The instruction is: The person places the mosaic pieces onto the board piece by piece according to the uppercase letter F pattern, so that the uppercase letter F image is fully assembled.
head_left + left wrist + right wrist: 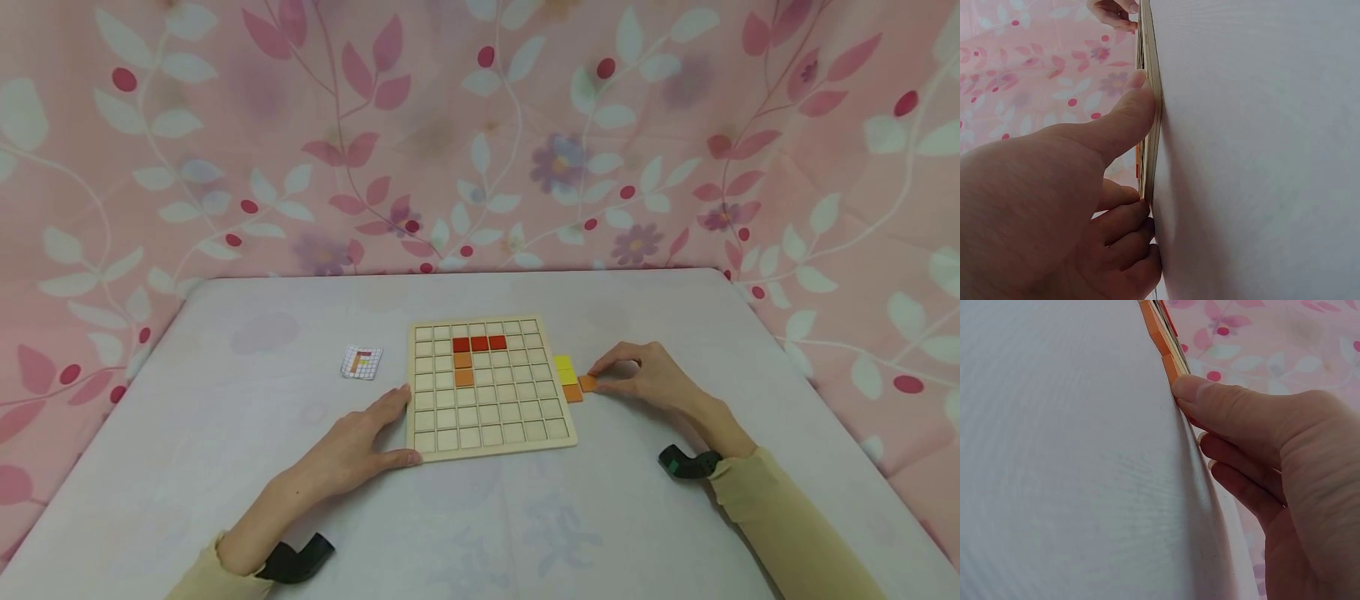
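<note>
A pale wooden grid board (491, 452) lies on the table. Set in its cells are three red tiles (478, 343) in a row and two orange tiles (464, 368) below the leftmost red one. My left hand (337, 454) rests against the board's near left corner, thumb at the near edge and fingertips along the left side. To the right of the board, my right hand (651, 379) pinches a loose orange tile (1171, 370) between thumb and fingers. Beside that tile, yellow tiles (564, 369) and another orange tile (573, 392) lie along the board's right edge.
A small card (362, 362) printed with a coloured grid pattern lies left of the board. White cloth covers the table (517, 525), and a pink floral curtain (450, 133) hangs behind and at the sides. Black wrist devices (298, 560) are worn on both forearms.
</note>
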`<state>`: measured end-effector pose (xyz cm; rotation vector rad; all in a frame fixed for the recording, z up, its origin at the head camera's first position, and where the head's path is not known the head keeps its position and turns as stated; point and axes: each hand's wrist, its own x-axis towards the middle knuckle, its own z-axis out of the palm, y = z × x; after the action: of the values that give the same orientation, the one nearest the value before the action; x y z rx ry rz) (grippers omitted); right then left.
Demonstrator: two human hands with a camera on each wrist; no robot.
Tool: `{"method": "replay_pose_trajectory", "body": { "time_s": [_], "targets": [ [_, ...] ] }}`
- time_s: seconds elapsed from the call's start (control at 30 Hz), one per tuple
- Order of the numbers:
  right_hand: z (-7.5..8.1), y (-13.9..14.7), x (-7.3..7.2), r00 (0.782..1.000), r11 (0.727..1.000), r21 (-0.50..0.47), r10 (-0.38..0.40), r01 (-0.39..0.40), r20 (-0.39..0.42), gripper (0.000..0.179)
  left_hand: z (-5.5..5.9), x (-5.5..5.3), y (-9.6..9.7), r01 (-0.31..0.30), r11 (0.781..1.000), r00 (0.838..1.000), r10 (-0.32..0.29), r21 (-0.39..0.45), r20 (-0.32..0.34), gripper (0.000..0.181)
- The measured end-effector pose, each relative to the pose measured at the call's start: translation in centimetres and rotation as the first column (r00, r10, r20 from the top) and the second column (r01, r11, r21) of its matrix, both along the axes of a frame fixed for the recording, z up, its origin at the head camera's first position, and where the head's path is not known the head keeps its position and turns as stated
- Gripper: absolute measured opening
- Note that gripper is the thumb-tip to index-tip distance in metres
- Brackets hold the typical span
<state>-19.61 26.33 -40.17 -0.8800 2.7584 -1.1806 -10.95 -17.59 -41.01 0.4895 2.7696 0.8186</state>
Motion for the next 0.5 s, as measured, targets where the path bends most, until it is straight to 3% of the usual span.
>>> {"method": "replay_pose_trajectory", "body": {
  "time_s": [0.3, 0.5],
  "targets": [
    [-2.4, 1.3, -1.4, 0.999, 1.0, -0.011, 0.008, -0.008, -0.039, 0.025, -0.1, -0.1, 0.0, 0.003, 1.0, 1.0, -0.003, 0.01, -0.001, 0.1],
    [-1.9, 1.7, -1.3, 0.999, 0.999, -0.004, -0.055, 0.055, -0.001, 0.02, -0.1, 0.0, 0.1, 0.006, 1.0, 1.0, -0.006, 0.016, -0.001, 0.1]
  ]
}}
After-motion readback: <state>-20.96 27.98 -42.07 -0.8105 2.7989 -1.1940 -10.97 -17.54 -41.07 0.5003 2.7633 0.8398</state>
